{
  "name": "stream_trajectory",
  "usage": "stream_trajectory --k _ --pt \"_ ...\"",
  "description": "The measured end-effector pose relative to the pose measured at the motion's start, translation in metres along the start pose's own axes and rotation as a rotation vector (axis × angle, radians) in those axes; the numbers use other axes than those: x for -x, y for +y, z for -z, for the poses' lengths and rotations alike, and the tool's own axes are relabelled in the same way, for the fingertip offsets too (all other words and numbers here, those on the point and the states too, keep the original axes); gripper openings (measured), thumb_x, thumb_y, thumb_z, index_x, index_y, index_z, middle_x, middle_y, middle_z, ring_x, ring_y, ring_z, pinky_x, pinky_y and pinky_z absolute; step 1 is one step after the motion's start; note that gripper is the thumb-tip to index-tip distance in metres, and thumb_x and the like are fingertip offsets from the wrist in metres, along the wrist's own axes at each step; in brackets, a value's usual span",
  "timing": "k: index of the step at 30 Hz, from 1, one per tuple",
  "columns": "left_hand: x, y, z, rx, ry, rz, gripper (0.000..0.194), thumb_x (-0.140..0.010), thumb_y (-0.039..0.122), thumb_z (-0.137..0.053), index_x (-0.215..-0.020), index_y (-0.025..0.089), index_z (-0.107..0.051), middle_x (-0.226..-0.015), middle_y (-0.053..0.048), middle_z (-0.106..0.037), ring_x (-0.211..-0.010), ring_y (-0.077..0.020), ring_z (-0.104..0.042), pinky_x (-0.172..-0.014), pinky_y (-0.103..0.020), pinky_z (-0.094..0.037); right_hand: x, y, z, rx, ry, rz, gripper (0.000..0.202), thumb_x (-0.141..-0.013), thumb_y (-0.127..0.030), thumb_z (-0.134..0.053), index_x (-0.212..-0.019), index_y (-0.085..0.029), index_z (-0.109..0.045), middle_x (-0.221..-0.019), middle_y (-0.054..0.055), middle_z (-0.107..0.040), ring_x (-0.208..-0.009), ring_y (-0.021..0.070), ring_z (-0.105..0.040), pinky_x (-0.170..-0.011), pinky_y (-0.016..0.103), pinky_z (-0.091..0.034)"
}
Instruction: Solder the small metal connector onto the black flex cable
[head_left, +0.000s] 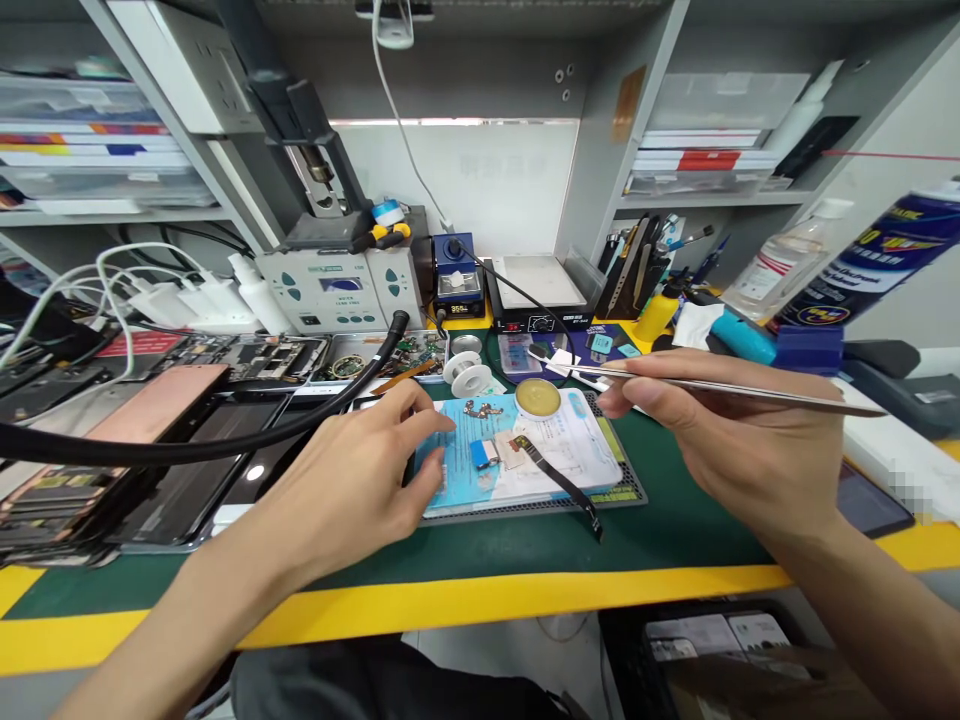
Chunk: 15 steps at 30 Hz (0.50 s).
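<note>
My right hand point(742, 440) is closed around a pair of metal tweezers point(720, 386), their tips pointing left above the bench. Over the left side of a blue-and-white pad point(592, 455), my left hand point(375, 460) is held with thumb and fingers apart and nothing between them. A black flex cable point(559, 478) lies on the pad and hangs past its front edge. At the cable's upper end sits a small blue-and-white piece point(484, 454). Small metal bits point(482, 409) lie farther back on the pad, left of a round tin of yellowish paste point(538, 398).
A thick black hose point(225, 447) arches across the left side over opened phones point(161, 400). Behind the pad stand a solder spool point(466, 373), a soldering station point(457, 275) and a hot plate point(536, 290). Bottles point(787, 255) and a tool holder point(645, 265) are at the right.
</note>
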<state>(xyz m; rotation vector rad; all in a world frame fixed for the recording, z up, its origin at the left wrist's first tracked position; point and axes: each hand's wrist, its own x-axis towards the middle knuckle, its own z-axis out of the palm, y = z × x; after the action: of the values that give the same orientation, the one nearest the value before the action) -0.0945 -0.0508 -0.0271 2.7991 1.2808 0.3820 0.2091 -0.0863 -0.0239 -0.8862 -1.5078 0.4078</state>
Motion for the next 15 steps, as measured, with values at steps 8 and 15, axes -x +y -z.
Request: stream_trajectory --k 8,15 --pt "-0.023 -0.003 0.011 -0.381 -0.114 -0.086 0.032 -0.101 0.026 -0.045 -0.086 0.017 -0.071 -0.089 -0.01 -0.062 -0.059 -0.0164 -0.04 -0.054 -0.034 -0.014 -0.003 -0.001 -0.002 0.059 -0.036 0.0 0.019 -0.094 -0.015 -0.082 -0.103 -0.031 -0.087 -0.083 -0.002 -0.084 -0.068 0.0187 -0.079 -0.064 0.031 -0.068" --pt "-0.021 0.012 0.015 0.223 0.066 0.13 0.03 -0.098 0.043 -0.058 -0.103 0.02 -0.077 -0.085 -0.005 -0.063 -0.062 -0.0149 -0.048 -0.056 -0.027 -0.031 -0.003 -0.002 -0.005 0.141 -0.186 0.102 0.021 -0.087 -0.011 -0.086 -0.095 -0.03 -0.087 -0.092 -0.002 -0.086 -0.083 0.0214 -0.083 -0.077 0.029 -0.071"
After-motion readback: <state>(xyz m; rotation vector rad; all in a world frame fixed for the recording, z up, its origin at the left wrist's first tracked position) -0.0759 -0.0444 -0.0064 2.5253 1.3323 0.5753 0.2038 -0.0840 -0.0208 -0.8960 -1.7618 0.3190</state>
